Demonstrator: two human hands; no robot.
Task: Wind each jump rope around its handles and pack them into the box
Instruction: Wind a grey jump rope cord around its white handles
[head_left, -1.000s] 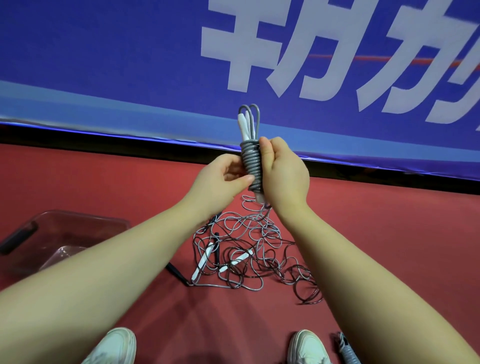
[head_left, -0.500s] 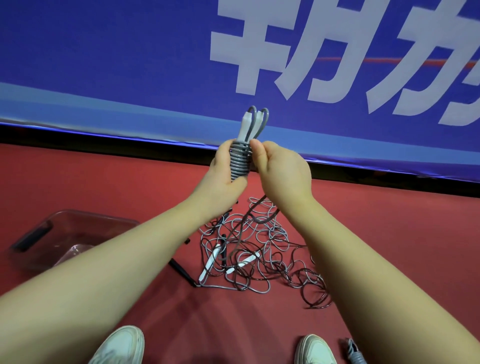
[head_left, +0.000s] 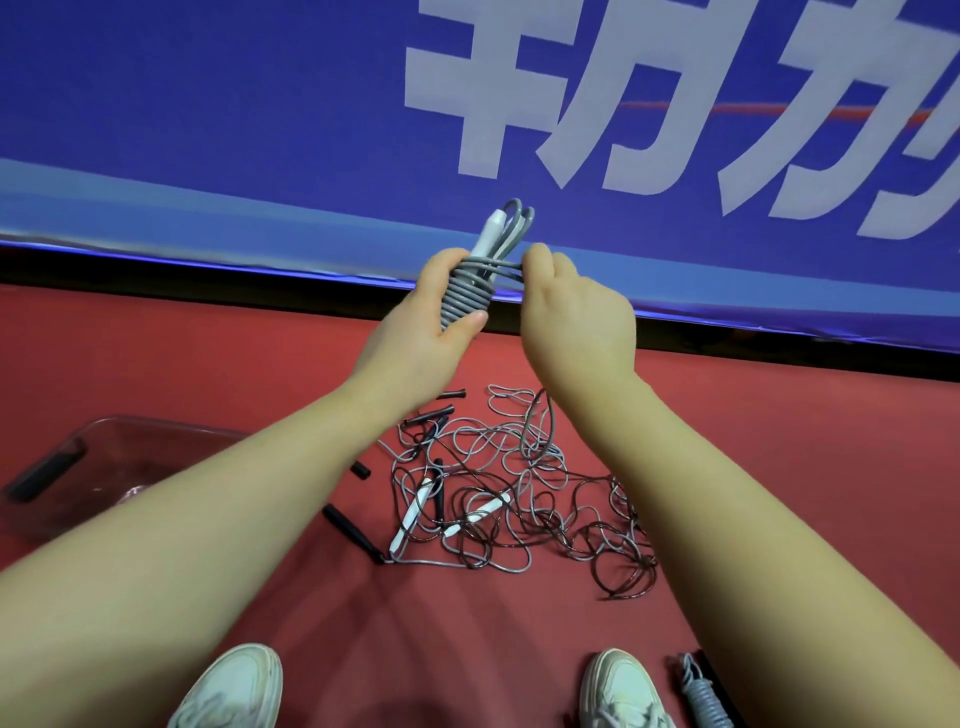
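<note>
The person's left hand (head_left: 415, 338) is raised in front of the blue banner (head_left: 208, 104), its fingers (head_left: 445, 261) and thumb clenched round the grey jump rope (head_left: 464, 299); the cord is coiled tightly about the white handles (head_left: 491, 232), which stick up out of the coil and lean a little to the right, with two grey loops beside their tips; the right hand (head_left: 576, 322) is just beside it, pinching a strand of the same cord at the top of the coil, so the strand runs level between the two hands. Below, on the red floor (head_left: 779, 441), lies a tangle of loose ropes (head_left: 519, 499), grey and dark cords mixed with white and black handles; a clear plastic box (head_left: 104, 436) sits on the floor to the left, well apart from the held rope, partly hidden behind the left forearm. Two white shoes (head_left: 234, 686) show at the bottom edge; just right of the right one lies another wound rope (head_left: 701, 693), grey.
</note>
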